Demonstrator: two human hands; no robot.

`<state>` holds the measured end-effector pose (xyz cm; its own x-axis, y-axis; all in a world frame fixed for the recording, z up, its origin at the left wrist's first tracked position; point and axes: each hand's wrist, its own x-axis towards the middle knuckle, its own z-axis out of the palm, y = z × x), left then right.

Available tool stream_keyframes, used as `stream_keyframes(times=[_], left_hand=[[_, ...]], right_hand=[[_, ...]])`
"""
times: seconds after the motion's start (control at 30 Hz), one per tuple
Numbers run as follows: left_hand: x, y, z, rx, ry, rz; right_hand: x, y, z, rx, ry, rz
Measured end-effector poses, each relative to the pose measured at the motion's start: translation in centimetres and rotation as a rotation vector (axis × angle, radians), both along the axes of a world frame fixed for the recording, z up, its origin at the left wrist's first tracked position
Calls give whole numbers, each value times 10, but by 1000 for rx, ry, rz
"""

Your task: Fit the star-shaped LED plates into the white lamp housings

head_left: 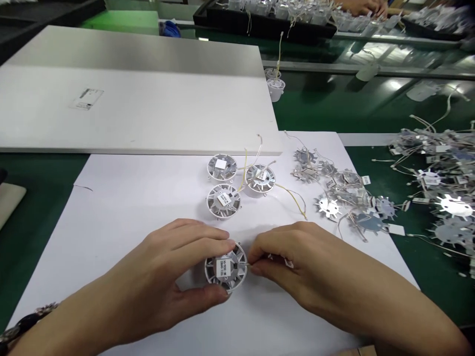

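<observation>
A round white lamp housing (237,279) with a silver metal plate and a printed label inside stands on the white sheet, its open side up. My left hand (185,267) grips its rim from the left, fingers at the far side and thumb at the near side. Just to the right, my right hand (285,264) pinches a thin wire (247,264) that comes out of the plate. Its curled fingers hide most of the wire. Behind my hands are three similar housings, among them a left one (223,201) and a right one (260,179), with wires sticking out.
Several loose star-shaped metal plates (328,206) with wires lie to the right, and a bigger pile (451,205) is beyond them. A thick white board (141,113) covers the back left. Across the bench stand a black tray (267,22) of housings and another person's hands (365,7).
</observation>
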<state>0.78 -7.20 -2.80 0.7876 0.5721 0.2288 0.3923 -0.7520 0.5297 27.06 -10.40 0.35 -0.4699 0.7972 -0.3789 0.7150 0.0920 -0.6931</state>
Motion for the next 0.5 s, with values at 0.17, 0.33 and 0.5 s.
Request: stream_keyframes(times=[0.17, 0.33, 0.5], left_hand=[[-3, -2, -5, -40, 13, 18], [-8, -3, -11, -88, 14, 21], [-5, 0, -5, -32, 0, 3]], right_hand=[[1, 2, -1, 6, -92, 59], [7, 3, -2, 71, -195, 94], [11, 3, -3, 119, -194, 136]])
